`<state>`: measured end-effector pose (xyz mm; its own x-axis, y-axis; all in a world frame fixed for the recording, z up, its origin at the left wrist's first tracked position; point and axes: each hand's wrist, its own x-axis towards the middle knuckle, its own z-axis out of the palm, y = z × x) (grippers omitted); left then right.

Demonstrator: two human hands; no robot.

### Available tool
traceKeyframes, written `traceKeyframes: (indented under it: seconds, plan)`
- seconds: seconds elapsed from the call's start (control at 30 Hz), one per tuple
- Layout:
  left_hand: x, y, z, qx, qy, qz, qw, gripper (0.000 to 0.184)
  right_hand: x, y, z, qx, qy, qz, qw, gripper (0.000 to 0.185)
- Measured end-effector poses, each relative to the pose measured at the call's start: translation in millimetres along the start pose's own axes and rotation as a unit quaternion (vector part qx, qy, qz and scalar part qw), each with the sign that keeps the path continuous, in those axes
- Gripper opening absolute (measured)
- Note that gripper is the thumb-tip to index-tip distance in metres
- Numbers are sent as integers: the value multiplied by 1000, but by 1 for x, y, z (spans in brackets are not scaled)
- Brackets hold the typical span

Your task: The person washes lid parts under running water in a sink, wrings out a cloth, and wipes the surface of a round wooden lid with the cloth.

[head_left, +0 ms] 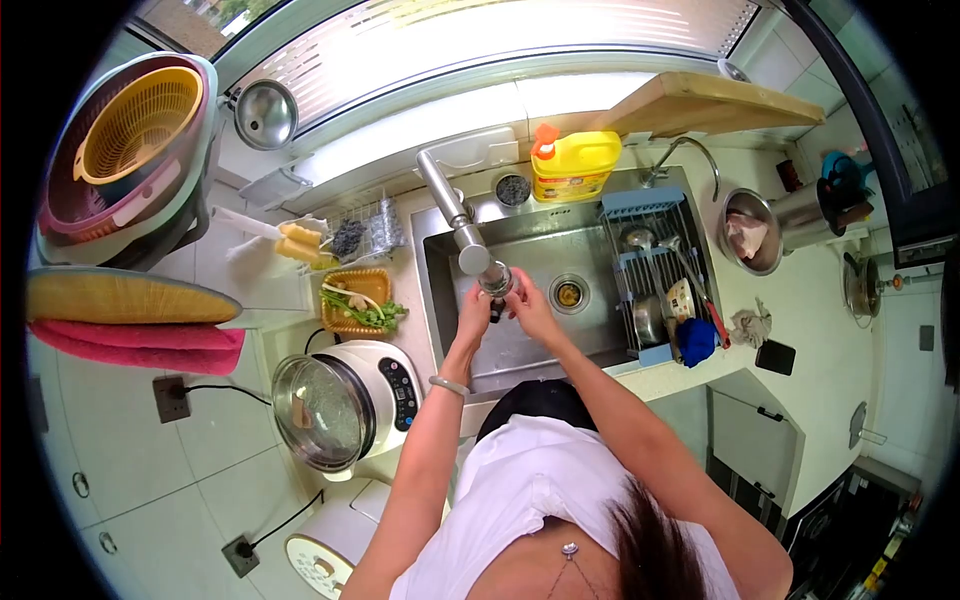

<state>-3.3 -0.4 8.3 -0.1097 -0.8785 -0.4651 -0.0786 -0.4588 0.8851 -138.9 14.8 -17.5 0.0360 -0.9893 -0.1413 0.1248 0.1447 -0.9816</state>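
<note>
Both of my hands are close together under the spout of the tap [455, 212], over the left part of the steel sink [520, 345]. My left hand [474, 312] has its fingers curled round a small dark object [496, 311], too small to name. Against its other side, my right hand [530, 303] is closed, with the fingertips near the tap head. What the right fingers hold is partly hidden. The drain [569, 294] lies just right of the hands.
A blue dish rack [640, 208] with utensils fills the sink's right side. Behind stands a yellow bottle [575, 170]. A basket of greens [357, 300] and a steamer [325, 410] are at left; a bowl with meat [748, 232] is at right.
</note>
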Motion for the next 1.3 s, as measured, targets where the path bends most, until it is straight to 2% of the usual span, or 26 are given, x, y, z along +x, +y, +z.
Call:
traceKeyframes:
  seconds: [0.07,0.1,0.13,0.2,0.27,0.33,0.37,0.43,0.47,0.5,0.57,0.63,0.67,0.7,0.73,0.8,0.87,0.93,1.0,1.03,1.07,1.13,1.17,1.2,1.27,1.3]
  plan:
    - [-5,14,5,108,50,47,992,24,2,-12,6,-25,42,66,997,29]
    - [-14,20,12,192,48,147,969,23,14,1,9,-111,124,-16,986,26]
    - [-10,5,15,194,48,148,968,23,20,-2,8,-109,125,-17,986,26]
    - [-4,-11,14,196,105,287,932,26,26,-3,9,-116,127,59,983,26]
    - [-4,-10,7,172,93,266,944,29,28,0,11,-92,113,55,988,26]
    - [9,-18,-12,234,121,150,953,29,20,-9,12,7,49,160,986,27]
    - [21,-23,-22,167,88,120,975,27,15,-9,17,7,48,161,986,27]
    - [22,-10,-22,75,67,64,993,24,7,-1,26,229,52,60,970,29]
    - [22,-3,-20,56,70,24,996,24,7,2,22,228,56,58,970,29]
    - [25,-4,-17,57,65,23,996,24,5,1,19,226,52,55,971,30]
    - [30,-4,-10,62,-33,183,981,33,6,-3,7,223,51,50,972,32]
    - [26,-9,8,89,-30,228,969,38,16,12,-17,95,53,158,981,34]
    - [23,-13,17,115,-23,272,955,46,21,20,-21,95,53,158,981,34]
    - [21,-10,25,86,-68,249,962,60,26,19,-23,89,98,75,988,30]
    - [17,-7,28,86,-67,250,962,60,30,19,-24,82,143,-8,986,28]
    - [7,4,35,125,-100,243,957,69,32,10,-30,89,153,16,984,27]
    - [8,3,37,180,-49,366,912,67,32,-2,-38,223,82,238,942,23]
    - [11,-7,31,-45,-150,247,956,61,35,15,-46,269,31,275,922,18]
    - [23,-14,19,-2,-135,234,963,57,33,30,-48,426,-184,368,806,20]
    - [27,-18,15,41,-120,218,968,52,29,30,-42,392,-103,378,833,27]
    - [31,-23,11,42,-118,218,968,52,27,30,-34,391,-104,378,833,27]
    - [24,-11,9,163,-3,209,964,35,15,-9,-9,278,91,356,887,34]
    - [19,-3,12,163,-2,209,964,35,13,-7,-4,280,136,368,876,43]
    - [14,4,16,149,50,223,962,23,8,-5,3,280,136,368,876,43]
    - [11,3,20,134,100,236,957,14,-1,-2,19,260,131,246,925,50]
    - [13,1,22,147,116,220,958,11,-3,-8,26,120,208,193,951,53]
